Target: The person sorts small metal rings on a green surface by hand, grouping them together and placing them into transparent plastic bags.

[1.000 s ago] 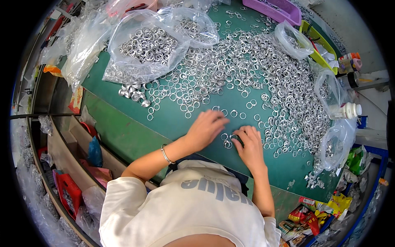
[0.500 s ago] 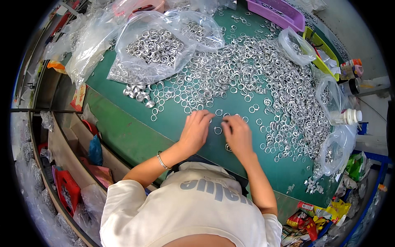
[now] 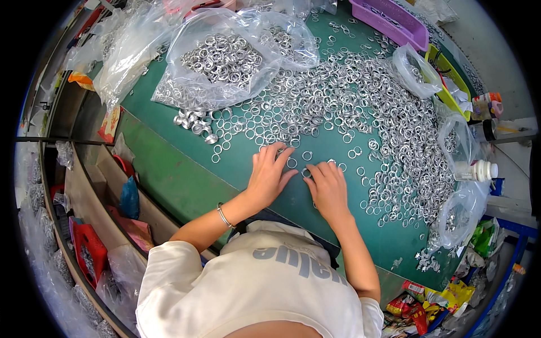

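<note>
Silver-coloured metal rings (image 3: 315,107) lie thickly spread over a green tabletop. My left hand (image 3: 266,174) is at the near edge of the spread, thumb stretched away from the fingers. Its fingertips reach the nearest rings, and a single ring (image 3: 291,163) lies between thumb and forefinger without being gripped. To its right, my right hand (image 3: 329,188) is bent over the table with thumb and forefinger closed at a small ring (image 3: 306,172). Another loose ring (image 3: 307,155) lies just beyond the two hands.
Clear plastic bags of rings (image 3: 225,62) stand at the far left. A purple basket (image 3: 391,19) and a yellow-green tray (image 3: 451,79) sit at the far right. At the right edge are more plastic bags (image 3: 459,211) and a white bottle (image 3: 476,170). Left of the table is a compartmented shelf (image 3: 84,197).
My left thumb has parted from its fingers, which were closer together before. My right hand's fingertips have come down to a ring that lay between the hands. The whole view has shifted slightly.
</note>
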Action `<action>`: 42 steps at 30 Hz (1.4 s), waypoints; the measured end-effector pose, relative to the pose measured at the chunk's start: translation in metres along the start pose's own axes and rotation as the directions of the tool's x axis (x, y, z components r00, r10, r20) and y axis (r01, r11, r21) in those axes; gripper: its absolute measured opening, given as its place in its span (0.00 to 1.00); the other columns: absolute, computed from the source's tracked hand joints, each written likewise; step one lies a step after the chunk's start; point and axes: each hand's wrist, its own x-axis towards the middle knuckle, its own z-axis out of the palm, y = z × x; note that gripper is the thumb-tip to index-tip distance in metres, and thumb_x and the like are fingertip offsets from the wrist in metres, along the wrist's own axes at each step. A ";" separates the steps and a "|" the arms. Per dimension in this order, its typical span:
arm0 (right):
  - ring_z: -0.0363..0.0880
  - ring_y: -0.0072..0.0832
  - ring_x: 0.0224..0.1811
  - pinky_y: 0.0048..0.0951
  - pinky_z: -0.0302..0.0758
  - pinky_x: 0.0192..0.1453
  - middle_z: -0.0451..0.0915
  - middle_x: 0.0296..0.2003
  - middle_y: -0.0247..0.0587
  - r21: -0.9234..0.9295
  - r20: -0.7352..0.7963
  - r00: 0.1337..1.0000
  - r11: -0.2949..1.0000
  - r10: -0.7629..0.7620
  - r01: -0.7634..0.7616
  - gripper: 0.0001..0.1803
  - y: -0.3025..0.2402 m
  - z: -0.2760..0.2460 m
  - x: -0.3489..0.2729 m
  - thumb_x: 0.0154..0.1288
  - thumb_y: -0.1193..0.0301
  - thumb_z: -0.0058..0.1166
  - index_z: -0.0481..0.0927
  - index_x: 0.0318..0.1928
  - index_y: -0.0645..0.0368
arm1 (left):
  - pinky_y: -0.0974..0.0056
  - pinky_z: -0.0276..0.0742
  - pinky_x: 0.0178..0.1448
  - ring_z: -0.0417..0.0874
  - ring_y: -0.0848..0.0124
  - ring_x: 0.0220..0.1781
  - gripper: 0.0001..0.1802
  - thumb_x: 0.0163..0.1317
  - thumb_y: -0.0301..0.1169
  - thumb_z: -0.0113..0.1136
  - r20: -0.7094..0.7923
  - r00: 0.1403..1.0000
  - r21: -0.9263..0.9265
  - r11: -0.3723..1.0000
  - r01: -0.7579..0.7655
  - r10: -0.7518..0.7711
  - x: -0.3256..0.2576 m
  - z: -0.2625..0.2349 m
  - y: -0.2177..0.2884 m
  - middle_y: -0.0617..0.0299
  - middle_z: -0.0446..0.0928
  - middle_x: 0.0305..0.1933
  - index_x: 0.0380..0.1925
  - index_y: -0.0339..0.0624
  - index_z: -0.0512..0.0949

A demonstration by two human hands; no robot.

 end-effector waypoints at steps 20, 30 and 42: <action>0.59 0.44 0.70 0.50 0.58 0.68 0.67 0.63 0.42 -0.039 0.056 0.991 0.992 0.123 -0.121 0.21 0.027 -0.028 -0.022 0.65 0.77 0.50 0.74 0.59 0.57 | 0.58 0.62 0.48 0.73 0.60 0.48 0.11 0.50 0.22 0.67 -0.123 0.992 0.004 0.999 -0.037 0.038 -0.019 -0.002 -0.021 0.60 0.74 0.44 0.35 0.42 0.80; 0.65 0.44 0.67 0.44 0.61 0.67 0.73 0.60 0.46 -0.039 -0.070 0.987 0.988 0.143 -0.146 0.20 0.016 -0.032 -0.034 0.62 0.82 0.49 0.76 0.56 0.63 | 0.60 0.67 0.47 0.76 0.59 0.47 0.14 0.50 0.20 0.65 0.132 0.954 -0.298 0.929 -0.221 0.269 -0.042 0.032 0.029 0.57 0.75 0.45 0.39 0.40 0.78; 0.66 0.45 0.65 0.47 0.60 0.65 0.74 0.57 0.43 -0.019 -0.132 0.980 0.988 0.152 -0.156 0.16 0.007 -0.036 -0.052 0.59 0.80 0.53 0.80 0.50 0.60 | 0.52 0.61 0.56 0.68 0.56 0.57 0.21 0.53 0.26 0.64 0.124 0.971 0.116 0.969 -0.218 0.203 0.004 0.030 0.017 0.59 0.69 0.60 0.50 0.51 0.79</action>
